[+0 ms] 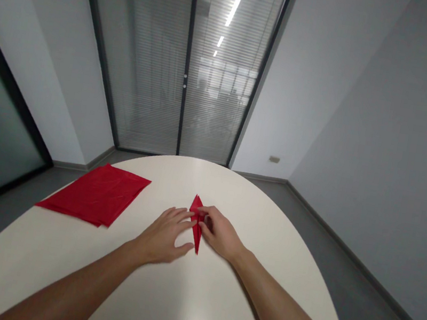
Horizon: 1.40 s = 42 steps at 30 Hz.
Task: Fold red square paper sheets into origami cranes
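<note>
A small red paper piece [196, 221], folded into a narrow pointed shape, lies on the white round table [176, 294] between my hands. My left hand [164, 236] rests flat beside it on the left, its fingers stretched out and touching the paper's edge. My right hand [219, 232] is on the paper's right side, with its fingers curled and pinching the fold near the upper point.
A stack of flat red paper sheets [97, 193] lies at the table's far left. Beyond the table are a glass door with blinds [188, 64], grey walls and a grey floor.
</note>
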Tool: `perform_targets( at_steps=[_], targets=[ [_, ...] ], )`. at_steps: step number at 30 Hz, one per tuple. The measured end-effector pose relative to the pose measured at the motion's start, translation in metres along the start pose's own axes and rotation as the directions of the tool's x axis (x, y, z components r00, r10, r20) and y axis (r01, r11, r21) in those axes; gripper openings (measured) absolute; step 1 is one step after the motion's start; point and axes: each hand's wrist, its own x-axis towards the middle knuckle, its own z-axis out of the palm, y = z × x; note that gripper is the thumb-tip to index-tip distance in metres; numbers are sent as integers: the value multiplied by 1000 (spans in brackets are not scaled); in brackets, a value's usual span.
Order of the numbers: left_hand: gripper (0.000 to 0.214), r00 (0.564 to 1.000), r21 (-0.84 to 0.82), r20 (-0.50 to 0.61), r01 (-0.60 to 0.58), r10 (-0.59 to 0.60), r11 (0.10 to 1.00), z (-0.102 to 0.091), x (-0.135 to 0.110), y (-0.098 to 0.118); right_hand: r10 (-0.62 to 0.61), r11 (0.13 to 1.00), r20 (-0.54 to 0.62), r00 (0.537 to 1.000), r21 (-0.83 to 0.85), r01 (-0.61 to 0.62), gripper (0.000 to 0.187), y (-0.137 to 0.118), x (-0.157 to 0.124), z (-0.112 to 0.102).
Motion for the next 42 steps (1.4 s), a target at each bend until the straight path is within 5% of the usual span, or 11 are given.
perform_targets(
  at_steps=[24,42],
  targets=[
    [38,994,-102,8,-106,107,989,-4,1,1,64,995,27,998,79,-66,49,0,2,-5],
    [36,955,-159,52,-281,292,947,-17,3,13,-67,996,56,996,-52,70,33,-1,5,-5]
  ],
)
